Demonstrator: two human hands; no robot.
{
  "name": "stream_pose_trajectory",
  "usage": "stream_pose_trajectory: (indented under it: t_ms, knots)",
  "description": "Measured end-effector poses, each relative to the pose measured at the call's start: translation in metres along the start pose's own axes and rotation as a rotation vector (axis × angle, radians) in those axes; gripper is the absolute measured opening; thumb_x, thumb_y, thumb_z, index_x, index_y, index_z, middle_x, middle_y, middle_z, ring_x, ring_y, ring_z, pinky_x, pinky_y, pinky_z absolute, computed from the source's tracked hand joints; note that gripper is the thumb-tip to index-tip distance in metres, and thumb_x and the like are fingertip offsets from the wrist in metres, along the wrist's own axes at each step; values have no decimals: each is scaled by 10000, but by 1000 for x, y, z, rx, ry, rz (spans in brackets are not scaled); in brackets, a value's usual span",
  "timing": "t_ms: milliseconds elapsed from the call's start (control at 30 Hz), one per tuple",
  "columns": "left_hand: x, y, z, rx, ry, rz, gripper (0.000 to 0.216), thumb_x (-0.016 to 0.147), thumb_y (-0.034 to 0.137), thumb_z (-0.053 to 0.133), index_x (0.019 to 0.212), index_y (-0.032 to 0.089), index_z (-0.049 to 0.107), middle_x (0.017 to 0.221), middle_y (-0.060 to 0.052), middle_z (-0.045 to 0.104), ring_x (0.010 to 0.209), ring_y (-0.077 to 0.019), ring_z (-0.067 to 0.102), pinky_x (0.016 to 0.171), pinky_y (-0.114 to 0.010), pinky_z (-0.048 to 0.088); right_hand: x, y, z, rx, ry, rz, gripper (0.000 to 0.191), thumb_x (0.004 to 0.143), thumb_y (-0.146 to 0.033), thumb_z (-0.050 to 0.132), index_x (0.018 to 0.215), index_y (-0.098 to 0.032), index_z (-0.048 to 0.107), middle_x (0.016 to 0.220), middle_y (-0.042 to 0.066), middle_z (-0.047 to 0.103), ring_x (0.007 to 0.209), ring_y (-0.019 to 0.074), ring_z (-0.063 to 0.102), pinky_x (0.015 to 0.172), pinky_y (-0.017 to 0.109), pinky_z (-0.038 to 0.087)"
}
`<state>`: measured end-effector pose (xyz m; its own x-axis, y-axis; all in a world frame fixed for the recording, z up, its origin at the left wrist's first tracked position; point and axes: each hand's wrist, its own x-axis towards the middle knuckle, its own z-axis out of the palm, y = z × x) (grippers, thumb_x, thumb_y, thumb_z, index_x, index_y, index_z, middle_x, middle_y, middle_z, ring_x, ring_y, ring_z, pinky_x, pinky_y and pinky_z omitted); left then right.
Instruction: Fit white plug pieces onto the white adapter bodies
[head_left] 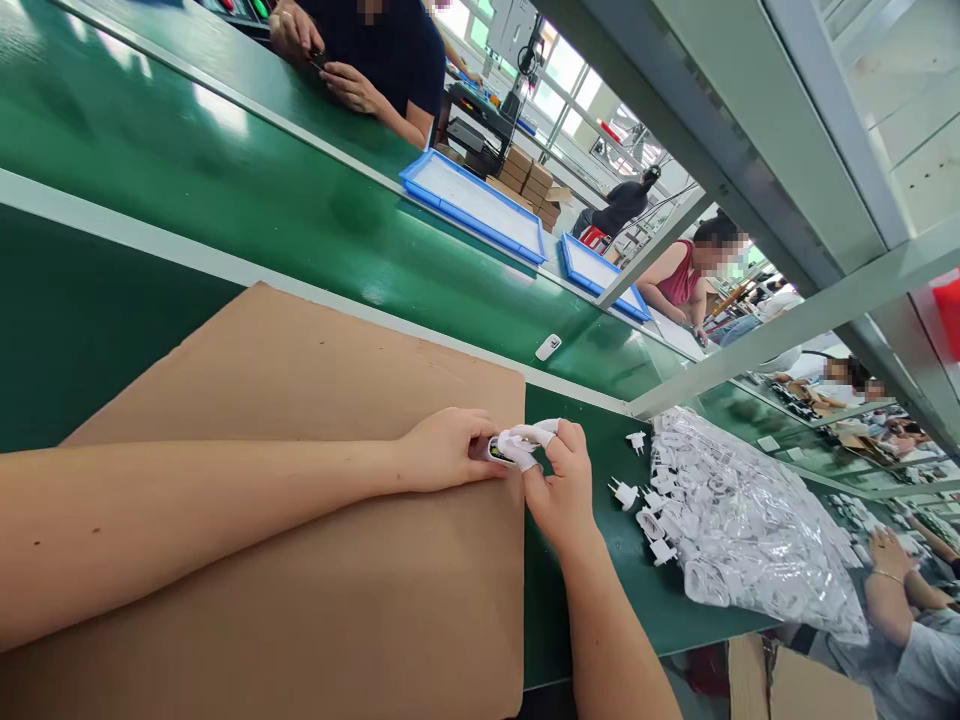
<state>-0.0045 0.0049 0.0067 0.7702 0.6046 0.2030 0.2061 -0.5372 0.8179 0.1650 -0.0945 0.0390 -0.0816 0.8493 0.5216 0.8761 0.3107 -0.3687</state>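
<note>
My left hand (442,450) is closed around a small white charger housing (495,450), whose open end shows a bit of circuitry inside. White finger cots cover the thumb and a finger of my right hand (559,475). Those covered fingertips are bent together right at the housing's open end. Whatever sits between them is white like the cots and cannot be made out. Both hands are over the right edge of a brown cardboard sheet (360,600) on the green table. Loose white plug pieces (623,493) lie to the right of my right hand.
A clear plastic bag (757,510) full of white plug parts lies at the right. Past the table's pale rail, one white housing (549,347) rests on the green conveyor belt (337,240). Blue trays (480,205) stand beyond it. Co-workers sit opposite and at the right. Metal frame beams (675,250) cross overhead.
</note>
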Motion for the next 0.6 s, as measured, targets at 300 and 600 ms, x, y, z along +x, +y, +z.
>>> stream_pose_trajectory:
  t_ms: [300, 600]
  knots:
    - [1, 3, -1, -18, -15, -19, 355, 768, 493, 691, 635, 188, 568, 700, 28, 474, 620, -126, 471, 579, -267, 328, 5, -2, 3, -247, -94, 28, 154, 699, -58, 551, 688, -212, 547, 754, 19, 494, 777, 199, 434, 755, 349, 391]
    - [0, 4, 0, -53, -12, -76, 352, 744, 516, 710, 651, 194, 604, 705, 21, 507, 655, -148, 513, 594, -272, 357, 13, 1, 4, -210, -155, 38, 133, 705, -101, 604, 652, -216, 564, 723, -9, 486, 759, 181, 472, 945, 402, 393]
